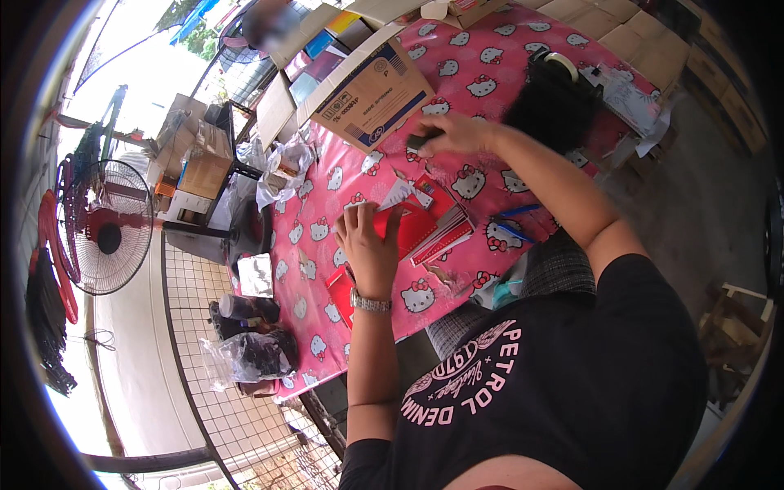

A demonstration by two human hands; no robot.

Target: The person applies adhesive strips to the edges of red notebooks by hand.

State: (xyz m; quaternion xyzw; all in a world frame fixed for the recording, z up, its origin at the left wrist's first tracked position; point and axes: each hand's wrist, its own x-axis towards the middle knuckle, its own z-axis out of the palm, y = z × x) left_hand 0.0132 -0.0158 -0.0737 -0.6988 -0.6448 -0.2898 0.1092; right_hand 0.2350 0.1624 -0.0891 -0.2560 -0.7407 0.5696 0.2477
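My left hand [369, 245], with a metal watch at the wrist, has its fingers bent over a red card [394, 220], which seems gripped at its left edge. A white paper tag [406, 193] lies against the card's upper side. Just right of that hand is a stack of red cards [441, 233] with pale edges. Farther back, my right hand [456, 135] is closed around a small dark object [420, 139], its kind too unclear to name. It is above the table, in front of the cardboard box [371, 90]. Another red piece [339, 296] lies partly behind my left wrist.
A pink cartoon-print cloth [418, 298] covers the table. Blue-handled scissors or pens [516, 224] lie near its front edge. A tape roll [562, 67] is by a black item [555, 102] at the right. Plastic bags [282, 171] and a fan [110, 229] are leftward.
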